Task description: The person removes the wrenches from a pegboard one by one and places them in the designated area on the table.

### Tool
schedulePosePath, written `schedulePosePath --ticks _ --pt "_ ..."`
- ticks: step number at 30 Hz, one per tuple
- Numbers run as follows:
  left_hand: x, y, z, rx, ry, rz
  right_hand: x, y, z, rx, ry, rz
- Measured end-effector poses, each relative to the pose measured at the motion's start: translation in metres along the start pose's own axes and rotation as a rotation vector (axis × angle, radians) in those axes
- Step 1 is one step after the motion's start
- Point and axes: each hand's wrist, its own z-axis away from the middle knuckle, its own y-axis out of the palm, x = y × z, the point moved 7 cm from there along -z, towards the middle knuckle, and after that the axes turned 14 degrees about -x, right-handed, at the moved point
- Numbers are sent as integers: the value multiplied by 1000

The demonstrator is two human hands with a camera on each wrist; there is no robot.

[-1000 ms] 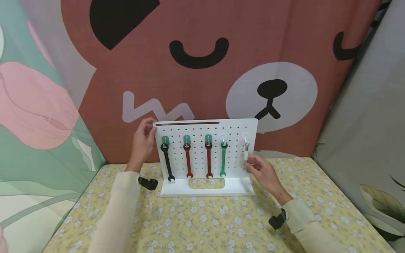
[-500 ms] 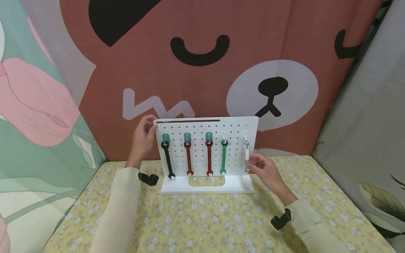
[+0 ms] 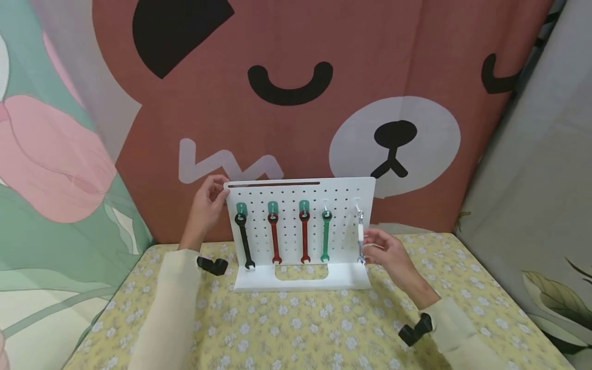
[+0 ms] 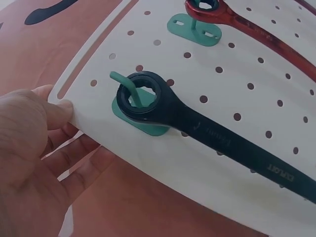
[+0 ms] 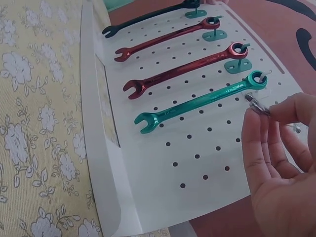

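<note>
A white pegboard [image 3: 291, 241] stands upright on its base, hung with wrenches. My left hand [image 3: 208, 208] grips its upper left corner, thumb in front and fingers behind in the left wrist view. At the board's right side my right hand [image 3: 386, 254] pinches a silver wrench [image 3: 361, 236] with a white band. The wrench hangs upright, its top overlapping a clear hook [image 3: 357, 204] in the head view. In the right wrist view its metal end [image 5: 256, 104] pokes out past the fingertips. A green wrench [image 5: 197, 102] hangs beside it on another clear hook.
Two red wrenches [image 3: 275, 239] and a black wrench [image 4: 212, 128] hang on green hooks across the board. A yellow floral cloth [image 3: 277, 329] covers the table. Behind the board hangs a brown curtain [image 3: 287, 133] with a bear print.
My right hand has shifted slightly right and down, and more of the silver wrench's lower end shows below the fingers. The left hand keeps its grip on the board's corner.
</note>
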Motion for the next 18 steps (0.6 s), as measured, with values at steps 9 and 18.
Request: schedulePosePath --ticks 9,18 --pt "5 2 -1 15 12 45 1 2 0 27 33 -26" --pt "5 0 -1 54 11 56 9 2 -1 65 98 -76"
